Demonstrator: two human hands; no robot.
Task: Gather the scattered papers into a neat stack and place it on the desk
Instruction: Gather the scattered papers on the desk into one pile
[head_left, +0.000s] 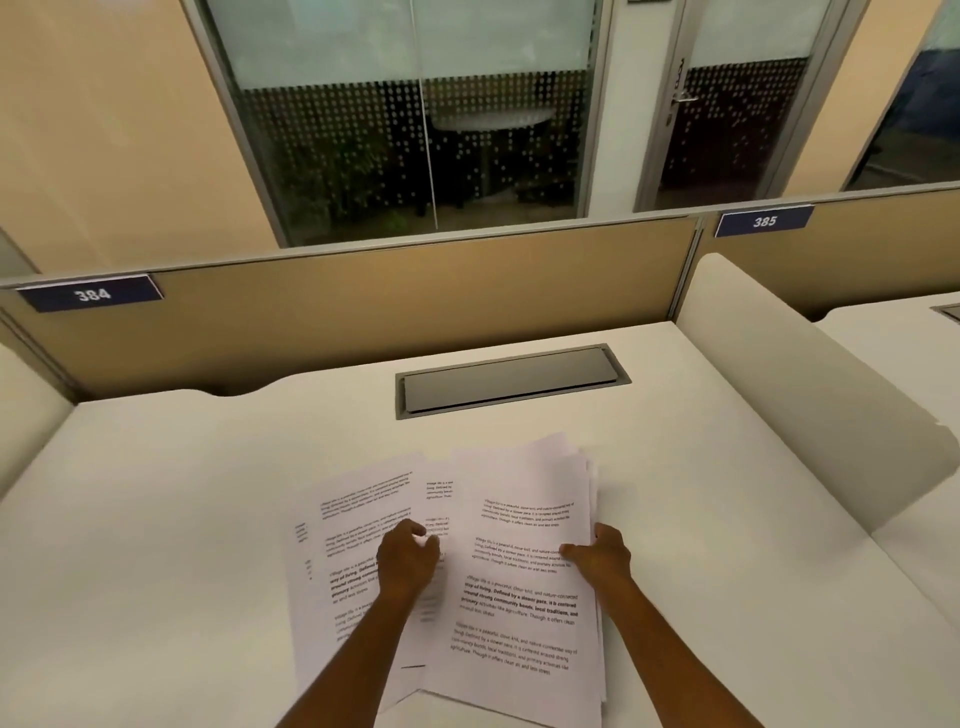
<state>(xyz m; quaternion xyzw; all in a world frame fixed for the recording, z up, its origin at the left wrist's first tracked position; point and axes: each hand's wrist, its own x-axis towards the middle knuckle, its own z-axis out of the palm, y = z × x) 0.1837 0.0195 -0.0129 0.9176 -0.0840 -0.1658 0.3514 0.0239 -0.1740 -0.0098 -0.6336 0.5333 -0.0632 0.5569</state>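
Several white printed papers (519, 597) lie overlapped on the cream desk (156, 519), fanned into a left group (353, 525) and a thicker right pile. My left hand (408, 561) rests between the two groups, fingers curled on the edge of a sheet. At the right edge of the right pile my right hand (602, 556) pinches the sheets, with its thumb on top of them. The lower sheets are mostly hidden under the top ones.
A grey cable-port lid (511, 382) is set into the desk behind the papers. A tan partition (363, 312) with labels 384 and 385 closes the back. A cream side divider (779, 389) stands at the right.
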